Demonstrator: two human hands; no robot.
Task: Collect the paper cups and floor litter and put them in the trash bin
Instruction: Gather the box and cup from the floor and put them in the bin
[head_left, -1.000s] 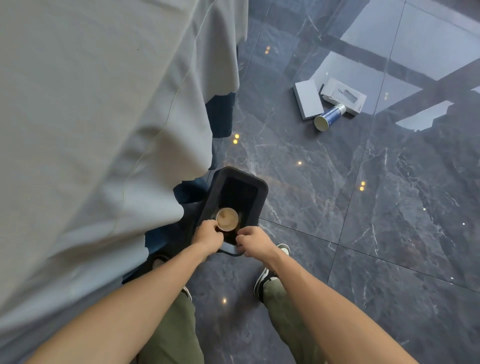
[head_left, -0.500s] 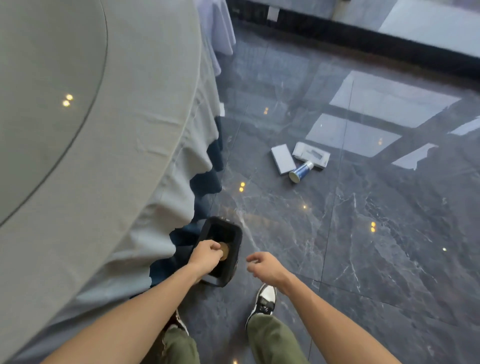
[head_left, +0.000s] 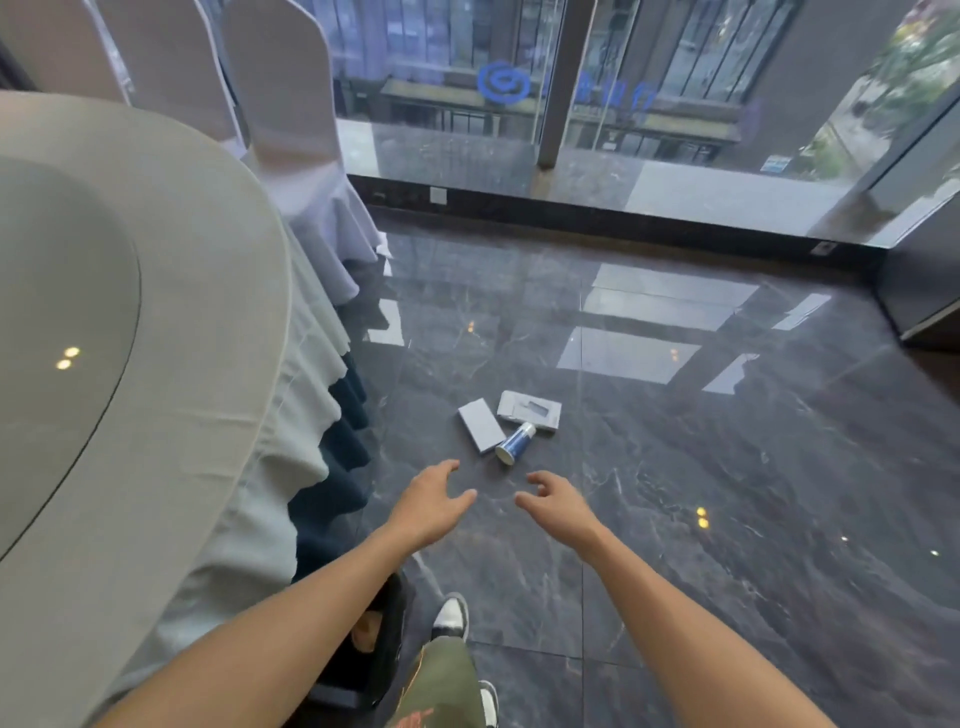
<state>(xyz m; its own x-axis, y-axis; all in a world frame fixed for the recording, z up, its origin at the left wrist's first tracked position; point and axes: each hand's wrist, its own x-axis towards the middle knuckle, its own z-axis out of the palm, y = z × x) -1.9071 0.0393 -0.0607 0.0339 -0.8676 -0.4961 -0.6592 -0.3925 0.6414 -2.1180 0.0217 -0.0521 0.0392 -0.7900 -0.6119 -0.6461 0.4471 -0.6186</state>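
A blue-and-white paper cup (head_left: 514, 442) lies on its side on the dark marble floor ahead. Beside it lie a flat grey box (head_left: 481, 426) and a white open carton (head_left: 530, 409). My left hand (head_left: 428, 501) and my right hand (head_left: 558, 500) are stretched forward above the floor, short of the litter, both empty with fingers spread. The black trash bin (head_left: 387, 636) stands low by my left leg, partly hidden under my left forearm, with a brown paper cup (head_left: 363, 633) showing inside.
A round table with a grey-green cloth (head_left: 156, 364) fills the left. White-covered chairs (head_left: 291, 135) stand behind it. A glass wall with a dark sill (head_left: 597, 218) bounds the far side. My shoe (head_left: 451, 616) is near the bin.
Both hands let go of the bin and the brown cup, which stays inside. My view rose from the bin toward the litter, and both hands now reach forward, open.
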